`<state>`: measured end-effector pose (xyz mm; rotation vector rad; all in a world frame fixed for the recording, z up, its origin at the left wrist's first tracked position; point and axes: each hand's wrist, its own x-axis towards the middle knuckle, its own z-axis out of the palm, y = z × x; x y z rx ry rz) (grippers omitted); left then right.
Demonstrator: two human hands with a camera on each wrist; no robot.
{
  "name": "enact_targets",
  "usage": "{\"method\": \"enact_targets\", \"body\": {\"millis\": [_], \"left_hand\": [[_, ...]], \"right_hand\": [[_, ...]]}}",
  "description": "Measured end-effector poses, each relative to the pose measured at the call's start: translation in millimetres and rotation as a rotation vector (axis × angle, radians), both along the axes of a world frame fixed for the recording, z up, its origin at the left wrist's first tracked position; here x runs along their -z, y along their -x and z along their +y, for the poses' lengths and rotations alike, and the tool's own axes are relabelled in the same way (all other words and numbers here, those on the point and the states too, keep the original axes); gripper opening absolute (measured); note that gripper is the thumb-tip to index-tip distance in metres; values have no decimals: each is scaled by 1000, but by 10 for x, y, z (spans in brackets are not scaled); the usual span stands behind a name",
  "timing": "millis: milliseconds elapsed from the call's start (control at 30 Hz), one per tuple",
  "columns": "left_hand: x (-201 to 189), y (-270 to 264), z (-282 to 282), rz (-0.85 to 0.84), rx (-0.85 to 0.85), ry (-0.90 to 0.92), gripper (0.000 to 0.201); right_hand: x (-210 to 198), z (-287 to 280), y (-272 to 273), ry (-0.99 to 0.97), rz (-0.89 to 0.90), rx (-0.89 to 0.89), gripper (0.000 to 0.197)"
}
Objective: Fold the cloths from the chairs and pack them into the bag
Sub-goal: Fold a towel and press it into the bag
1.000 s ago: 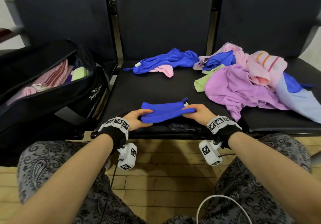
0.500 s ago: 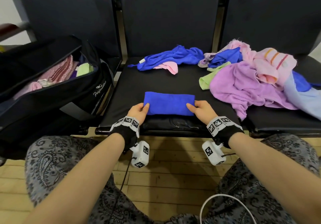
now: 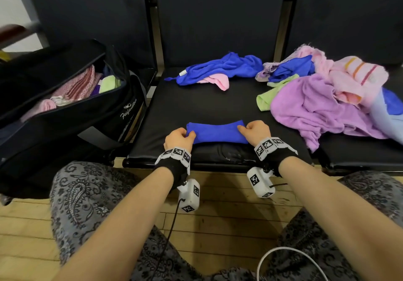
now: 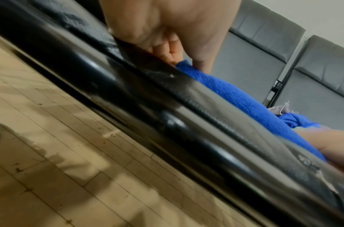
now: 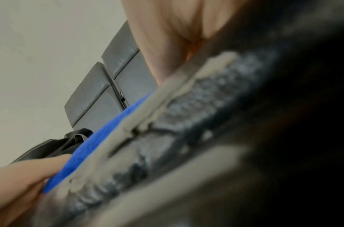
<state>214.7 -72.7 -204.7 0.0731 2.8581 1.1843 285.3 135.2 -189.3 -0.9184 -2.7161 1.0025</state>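
Note:
A folded blue cloth lies near the front edge of the middle chair seat. My left hand grips its left end with curled fingers, and my right hand grips its right end. In the left wrist view the blue cloth runs from my left fingers toward the other hand. The right wrist view is blurred and shows the blue cloth above the seat edge. An open black bag with folded cloths inside stands on the left chair.
Unfolded cloths lie at the back of the seat: a blue one over a pink one. A heap with a purple cloth, a green one and pink striped ones covers the right chair. Wooden floor lies below.
The blue cloth was folded over and laid flat, and both hands then curled round its ends. The cloth now looks narrower and slightly bunched between the hands.

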Motion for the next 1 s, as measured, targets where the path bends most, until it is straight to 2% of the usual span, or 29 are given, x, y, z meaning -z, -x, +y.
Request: {"method": "enact_targets", "body": {"millis": [100,233,333,400,500,567,667,833,933,1000], "left_hand": [[-19,37,-15,-37,-33,-51,17],[-46,67,-73,-78,40,-104,31],[-55,70,-83,-95,73,-95,39],[-61,75,-68,-110,66,-81,42],[-68,76,-58,-133,56,-53,46],[-80,69,-58,-145,64,-46,46],[-76,74,-65,-144,66,-50,46],[-116,51,-65,-169,51,-43,48],[-157,15,-3,-182,21,-1,62],[-200,-25,86,-170,9,128,67]], "right_hand": [[-11,9,24,-9,-57,6,46],[39,1,6,51,35,68,27],[40,-23,-37,63,193,97,34],[6,-72,-57,-17,302,48,30],[-84,-219,-72,-44,357,-130,29],[-143,-317,-50,-22,311,-278,34],[-186,-412,33,-19,112,-449,42],[-206,-506,98,-101,-288,-550,47],[-140,-510,113,-101,-336,-562,49],[-87,-507,121,-115,-331,-568,50]]}}
